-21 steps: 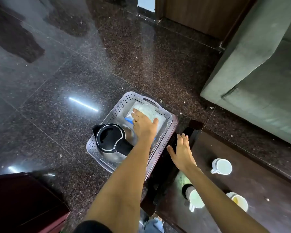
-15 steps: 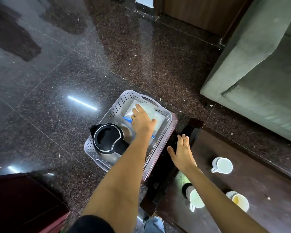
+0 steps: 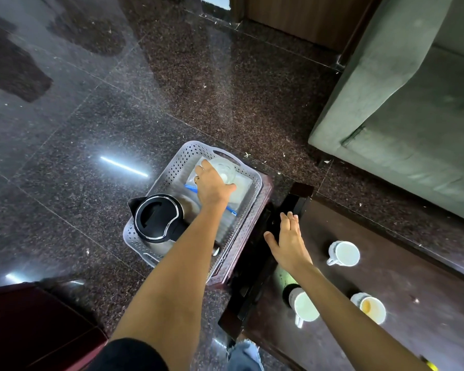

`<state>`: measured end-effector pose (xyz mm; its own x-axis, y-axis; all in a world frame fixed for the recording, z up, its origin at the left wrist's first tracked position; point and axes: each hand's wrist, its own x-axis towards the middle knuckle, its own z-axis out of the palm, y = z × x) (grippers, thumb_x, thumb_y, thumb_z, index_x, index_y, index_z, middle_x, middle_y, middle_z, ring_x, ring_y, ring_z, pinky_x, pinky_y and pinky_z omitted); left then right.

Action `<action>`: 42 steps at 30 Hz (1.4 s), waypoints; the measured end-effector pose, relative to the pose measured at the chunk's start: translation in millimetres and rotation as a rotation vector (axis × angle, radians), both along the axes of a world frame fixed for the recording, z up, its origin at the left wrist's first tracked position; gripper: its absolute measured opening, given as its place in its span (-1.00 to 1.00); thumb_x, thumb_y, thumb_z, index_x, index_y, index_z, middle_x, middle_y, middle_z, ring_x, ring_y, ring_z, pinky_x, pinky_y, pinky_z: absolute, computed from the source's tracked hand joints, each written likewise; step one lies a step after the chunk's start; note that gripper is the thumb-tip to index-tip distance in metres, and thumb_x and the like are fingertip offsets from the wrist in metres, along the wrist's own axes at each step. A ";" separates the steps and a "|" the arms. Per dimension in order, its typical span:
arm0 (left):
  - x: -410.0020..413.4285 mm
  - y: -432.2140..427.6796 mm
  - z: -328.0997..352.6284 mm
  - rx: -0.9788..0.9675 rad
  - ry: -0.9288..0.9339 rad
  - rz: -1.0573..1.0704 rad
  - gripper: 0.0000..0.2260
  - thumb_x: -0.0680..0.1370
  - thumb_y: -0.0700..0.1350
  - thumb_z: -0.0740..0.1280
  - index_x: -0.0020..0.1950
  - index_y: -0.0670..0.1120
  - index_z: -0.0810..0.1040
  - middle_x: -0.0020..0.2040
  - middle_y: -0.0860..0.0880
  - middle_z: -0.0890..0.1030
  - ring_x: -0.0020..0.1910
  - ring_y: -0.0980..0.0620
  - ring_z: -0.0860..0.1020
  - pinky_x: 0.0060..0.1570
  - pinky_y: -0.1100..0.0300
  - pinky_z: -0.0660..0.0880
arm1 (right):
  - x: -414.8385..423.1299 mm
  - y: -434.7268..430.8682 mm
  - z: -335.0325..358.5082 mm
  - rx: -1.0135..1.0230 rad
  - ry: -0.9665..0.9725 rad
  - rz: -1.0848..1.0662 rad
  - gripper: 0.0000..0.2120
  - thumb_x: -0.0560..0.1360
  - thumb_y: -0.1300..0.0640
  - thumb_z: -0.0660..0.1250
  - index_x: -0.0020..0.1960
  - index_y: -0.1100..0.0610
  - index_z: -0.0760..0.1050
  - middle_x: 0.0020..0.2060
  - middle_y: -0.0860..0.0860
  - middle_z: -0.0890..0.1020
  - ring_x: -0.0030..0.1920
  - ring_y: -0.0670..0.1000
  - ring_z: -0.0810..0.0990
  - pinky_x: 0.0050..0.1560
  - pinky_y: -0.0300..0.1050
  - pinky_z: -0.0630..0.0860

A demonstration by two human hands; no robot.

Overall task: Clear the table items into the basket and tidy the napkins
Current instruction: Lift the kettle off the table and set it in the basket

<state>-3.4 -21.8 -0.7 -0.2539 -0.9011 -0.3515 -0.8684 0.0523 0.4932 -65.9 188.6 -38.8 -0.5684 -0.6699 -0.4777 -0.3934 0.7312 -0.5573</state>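
Right hand (image 3: 287, 245) is spread flat, fingers straight and close together, palm down over the near-left corner of the dark wooden table (image 3: 413, 277); I cannot tell whether it touches the wood. Closest to me on that smooth brown top stands a white ceramic cup (image 3: 306, 307) with its handle toward me. Just to its right is a second cup (image 3: 371, 309) with a yellowish film inside. A third cup (image 3: 344, 253), round and clean white, sits further along, to the right of that flat hand.

Beyond the table's end, my left hand (image 3: 212, 183) reaches down into the basket (image 3: 172, 167), a pale grey rectangular plastic one with perforated walls and cut-out handles. Its fingers and thumb curl round a clear, round glass (image 3: 225, 171) at the basket's far end, above a transparent plastic bag (image 3: 243, 184) with a blue strip. At the near end of the basket stands a kettle (image 3: 156, 218) with a shiny steel body, a round black lid and a spout. The basket rests on a reddish-brown stand (image 3: 267, 194).

Past it spreads a polished, speckled dark stone floor (image 3: 225, 89). A grey-green fabric sofa (image 3: 413, 116) fills the far right.
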 end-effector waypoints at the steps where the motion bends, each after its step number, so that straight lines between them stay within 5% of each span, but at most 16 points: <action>1: -0.4 2.1 3.9 -0.016 0.015 -0.003 -0.12 0.25 -0.11 0.61 0.42 -0.25 0.19 0.33 -0.26 0.33 0.18 -0.26 0.50 0.12 -0.07 0.51 | -1.8 2.0 1.7 -0.005 0.004 -0.003 -0.35 0.61 0.00 0.20 0.55 0.27 0.02 0.56 0.18 0.02 0.57 0.11 -0.15 0.52 0.00 -0.03; 18: -29.5 141.7 57.2 -0.129 0.171 -0.217 -0.18 0.20 -0.08 0.57 0.37 -0.17 0.28 0.20 -0.17 0.40 0.12 -0.24 0.48 0.07 -0.06 0.48 | -25.1 100.7 47.3 -0.083 0.057 -0.116 -0.37 0.61 0.02 0.19 0.54 0.25 0.03 0.55 0.16 0.06 0.57 0.10 -0.11 0.52 -0.03 -0.05; 23: -47.3 222.1 59.4 -0.138 0.132 -0.382 -0.20 0.18 -0.02 0.58 0.32 -0.14 0.29 0.17 -0.15 0.43 0.12 -0.17 0.47 0.02 0.02 0.48 | -33.5 168.8 51.3 -0.095 0.065 -0.242 -0.43 0.59 0.09 0.24 0.49 0.29 0.14 0.51 0.19 0.17 0.55 0.16 0.04 0.51 0.06 0.12; 33: -69.4 379.4 47.8 -0.005 0.119 -0.628 -0.27 0.24 0.00 0.55 0.30 -0.05 0.28 0.20 -0.09 0.38 0.13 -0.16 0.47 -0.10 0.00 0.54 | -43.3 327.0 38.4 0.044 0.098 -0.419 -0.45 0.57 0.23 0.19 0.49 0.32 0.10 0.50 0.21 0.18 0.55 0.19 -0.01 0.49 0.04 0.11; 37: -71.5 426.7 37.6 0.024 0.075 -0.702 -0.26 0.24 0.02 0.55 0.31 -0.08 0.28 0.21 -0.10 0.38 0.13 -0.16 0.48 -0.11 -0.01 0.54 | -39.9 375.4 30.3 0.109 0.107 -0.487 -0.46 0.53 0.22 0.21 0.46 0.31 0.15 0.45 0.22 0.25 0.52 0.21 0.10 0.41 0.20 0.26; 42: -67.3 471.5 20.7 0.071 0.020 -0.764 -0.24 0.23 -0.02 0.56 0.32 -0.09 0.28 0.21 -0.09 0.37 0.14 -0.15 0.47 -0.08 0.00 0.52 | -35.9 414.9 13.7 0.128 0.028 -0.547 -0.50 0.50 0.28 0.25 0.37 0.41 0.22 0.35 0.32 0.32 0.42 0.32 0.23 0.42 0.18 0.25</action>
